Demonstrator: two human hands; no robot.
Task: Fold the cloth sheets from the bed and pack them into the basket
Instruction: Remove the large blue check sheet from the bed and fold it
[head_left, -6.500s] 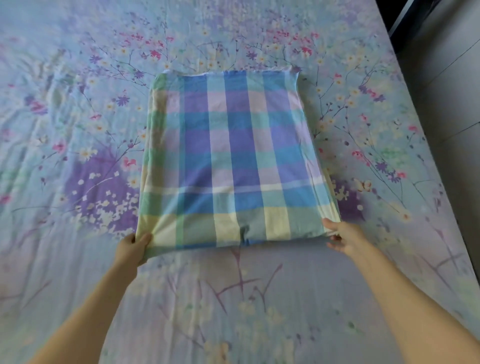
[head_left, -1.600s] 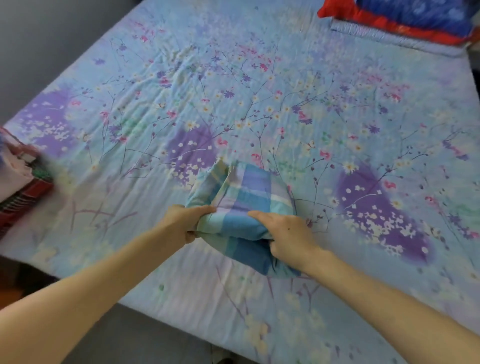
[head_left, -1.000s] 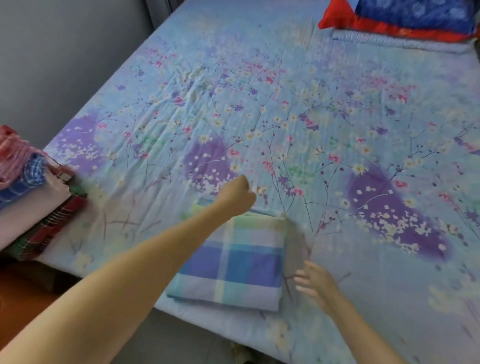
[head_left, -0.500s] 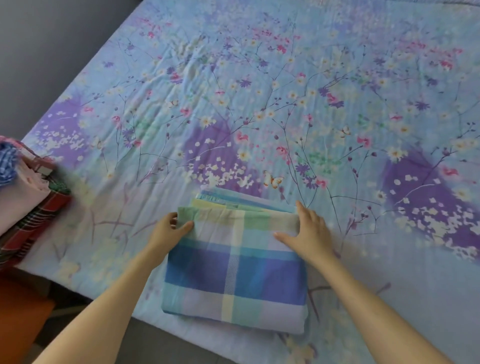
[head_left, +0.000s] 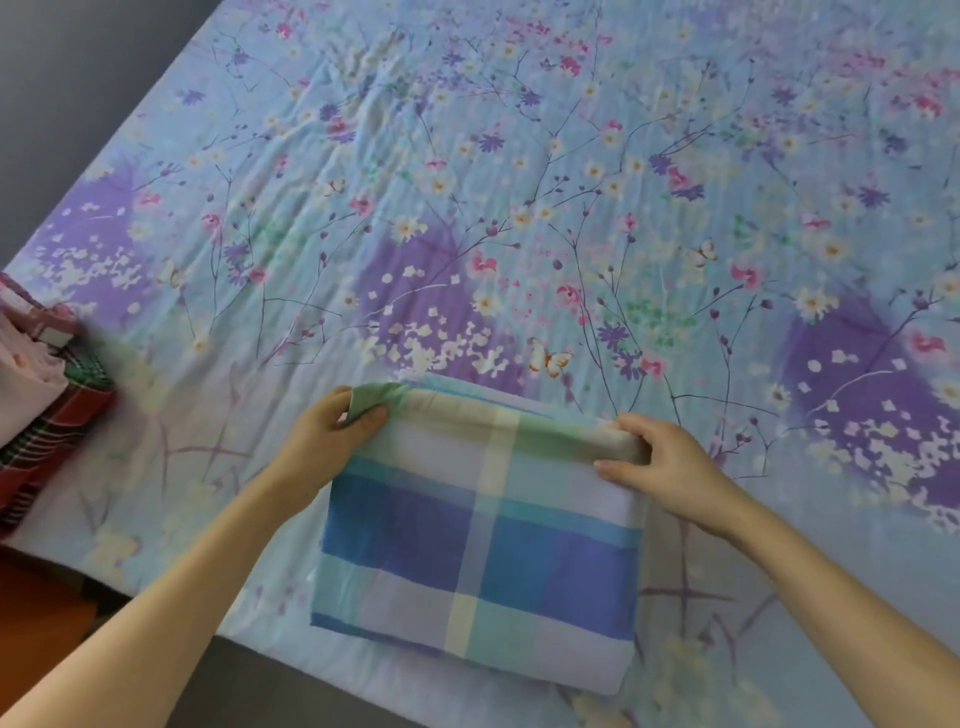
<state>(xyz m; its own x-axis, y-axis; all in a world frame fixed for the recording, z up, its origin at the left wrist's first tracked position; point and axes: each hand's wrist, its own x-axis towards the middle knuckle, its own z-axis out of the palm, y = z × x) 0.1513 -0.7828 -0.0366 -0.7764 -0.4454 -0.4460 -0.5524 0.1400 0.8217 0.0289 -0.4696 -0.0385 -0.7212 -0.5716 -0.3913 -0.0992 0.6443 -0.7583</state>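
While the folded plaid sheet (head_left: 478, 540) lies at the near edge of the bed, on the floral bedsheet (head_left: 519, 182), both hands have taken hold of its far edge. In the head view, the only one given, the left hand (head_left: 324, 441) pinches the sheet's far left corner, thumb on top and fingers curled under the green band. The right hand (head_left: 660, 462) grips the far right corner, its fingers wrapped over the rolled edge and the thumb lying along the top. Both forearms reach in from the near side of the sheet, angled toward each other, wrists low and close to the fabric.

The step in hand looks like either one more fold or lifting the bundle to carry it away; the frame does not settle which. Either way it should go best if both corners rise together, so the layers stay stacked and the near edge does not slide off the mattress. Each grip ought to take in every layer, since a few thin layers show just beyond the held edge.

Well to the left of the sheet, at the frame's edge, sits a stack of folded cloths (head_left: 36, 395), pink over red plaid. Whether they rest in the basket cannot be told.
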